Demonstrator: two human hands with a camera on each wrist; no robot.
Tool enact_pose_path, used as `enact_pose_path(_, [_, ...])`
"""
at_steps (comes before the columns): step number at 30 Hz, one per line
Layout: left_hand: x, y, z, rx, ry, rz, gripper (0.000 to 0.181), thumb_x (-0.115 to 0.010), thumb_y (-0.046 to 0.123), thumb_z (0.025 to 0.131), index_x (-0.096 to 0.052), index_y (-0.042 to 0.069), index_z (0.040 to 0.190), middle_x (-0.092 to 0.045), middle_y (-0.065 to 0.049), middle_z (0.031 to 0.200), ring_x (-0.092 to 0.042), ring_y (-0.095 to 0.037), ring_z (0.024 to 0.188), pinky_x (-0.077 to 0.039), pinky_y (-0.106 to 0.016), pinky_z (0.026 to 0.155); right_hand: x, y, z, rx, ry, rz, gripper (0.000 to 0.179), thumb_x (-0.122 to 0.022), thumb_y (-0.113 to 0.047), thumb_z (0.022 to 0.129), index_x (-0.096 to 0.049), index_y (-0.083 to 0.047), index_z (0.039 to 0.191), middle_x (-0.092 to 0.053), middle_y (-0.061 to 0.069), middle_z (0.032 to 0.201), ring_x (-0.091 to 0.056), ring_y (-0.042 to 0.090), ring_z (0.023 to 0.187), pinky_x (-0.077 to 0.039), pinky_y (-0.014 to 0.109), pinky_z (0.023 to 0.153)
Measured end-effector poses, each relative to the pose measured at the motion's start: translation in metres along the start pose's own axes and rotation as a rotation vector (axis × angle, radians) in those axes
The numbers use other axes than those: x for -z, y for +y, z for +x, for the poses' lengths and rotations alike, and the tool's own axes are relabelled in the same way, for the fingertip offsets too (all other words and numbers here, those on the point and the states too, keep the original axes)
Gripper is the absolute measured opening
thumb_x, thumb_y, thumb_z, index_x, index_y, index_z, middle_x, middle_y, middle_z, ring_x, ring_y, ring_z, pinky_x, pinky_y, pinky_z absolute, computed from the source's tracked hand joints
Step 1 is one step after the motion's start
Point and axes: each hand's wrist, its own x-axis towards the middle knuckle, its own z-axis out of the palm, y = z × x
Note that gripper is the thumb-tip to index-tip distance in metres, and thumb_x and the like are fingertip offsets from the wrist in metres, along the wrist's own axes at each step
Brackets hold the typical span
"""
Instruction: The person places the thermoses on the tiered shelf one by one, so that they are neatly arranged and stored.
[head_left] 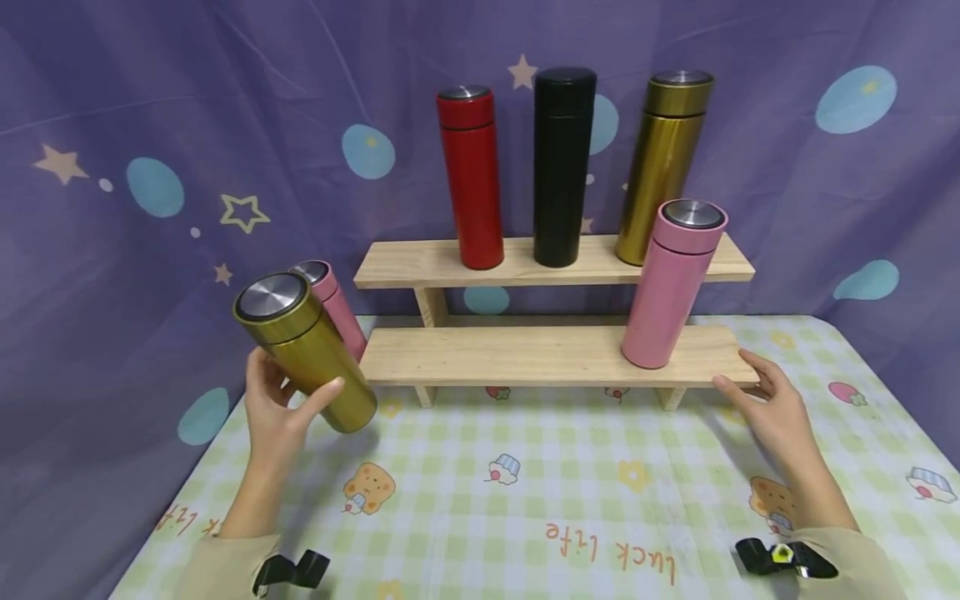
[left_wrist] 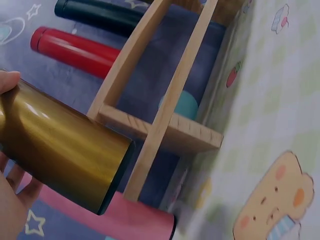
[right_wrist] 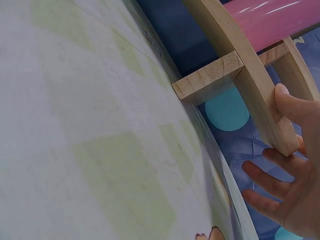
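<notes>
My left hand (head_left: 273, 408) grips a gold thermos (head_left: 322, 358), tilted with its steel-topped lid toward the upper left, held up left of the lower shelf. In the left wrist view, the thermos's base (left_wrist: 117, 175) overlaps a pink thermos behind it. My right hand (head_left: 772, 408) pinches the right end of the two-tier wooden shelf (head_left: 495, 354) at its lower board. The right wrist view shows the thumb (right_wrist: 282, 92) on the board's front edge, with the other fingers at and below its end. On that board, toward the right, stands a pink thermos (head_left: 671, 287).
Along the upper board (head_left: 405, 260) stand a red thermos (head_left: 474, 183), a black thermos (head_left: 562, 171) and another gold thermos (head_left: 663, 167). A second pink thermos (head_left: 341, 312) stands just left of the shelf. Beneath lies a green checked tablecloth (head_left: 465, 517); a purple curtain (head_left: 247, 67) hangs behind.
</notes>
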Motion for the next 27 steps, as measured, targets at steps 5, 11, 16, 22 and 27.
enact_pose_path(5, [-0.013, 0.005, 0.003, 0.021, -0.032, 0.073, 0.079, -0.078, -0.015, 0.070, -0.046, 0.008, 0.139, -0.057, -0.001, 0.120, -0.055, -0.018, 0.104, -0.045, -0.024, 0.079, 0.001, 0.002, -0.001, 0.001, 0.003, -0.001, 0.083, -0.061, -0.050, 0.095, -0.021, -0.016, 0.159, -0.023, 0.024, 0.158, -0.043, 0.044, 0.124, -0.043, 0.024, 0.074])
enact_pose_path(11, [-0.026, 0.012, 0.005, 0.082, -0.041, 0.132, 0.079, -0.082, -0.007, 0.073, -0.046, 0.011, 0.140, -0.055, 0.004, 0.117, -0.055, -0.017, 0.101, -0.045, -0.027, 0.082, 0.000, 0.003, -0.001, -0.004, 0.011, -0.006, 0.083, -0.061, -0.050, 0.095, -0.022, -0.014, 0.159, -0.026, 0.025, 0.157, -0.045, 0.043, 0.122, -0.041, 0.016, 0.069])
enact_pose_path(16, [-0.037, 0.013, 0.007, 0.095, -0.044, 0.134, 0.075, -0.083, -0.004, 0.073, -0.047, 0.007, 0.138, -0.055, 0.005, 0.113, -0.056, -0.016, 0.099, -0.045, -0.027, 0.082, -0.001, 0.003, 0.000, -0.006, 0.022, -0.011, 0.083, -0.062, -0.050, 0.094, -0.023, -0.013, 0.158, -0.026, 0.025, 0.157, -0.045, 0.043, 0.121, -0.041, 0.016, 0.069])
enact_pose_path(22, [-0.053, 0.015, 0.013, 0.121, -0.053, 0.096, 0.075, -0.083, 0.001, 0.074, -0.046, 0.007, 0.139, -0.055, 0.003, 0.114, -0.055, -0.017, 0.100, -0.044, -0.030, 0.084, -0.001, 0.003, 0.001, -0.009, 0.014, -0.014, 0.083, -0.061, -0.051, 0.094, -0.022, -0.016, 0.159, -0.025, 0.024, 0.157, -0.046, 0.039, 0.120, -0.041, 0.024, 0.074])
enact_pose_path(27, [-0.065, 0.016, 0.020, 0.108, -0.082, 0.068, 0.079, -0.084, 0.001, 0.073, -0.044, 0.006, 0.141, -0.055, 0.000, 0.115, -0.056, -0.018, 0.100, -0.046, -0.028, 0.084, -0.001, 0.001, 0.001, -0.013, 0.015, -0.017, 0.083, -0.062, -0.051, 0.094, -0.023, -0.016, 0.159, -0.027, 0.024, 0.157, -0.049, 0.013, 0.108, -0.041, 0.022, 0.073])
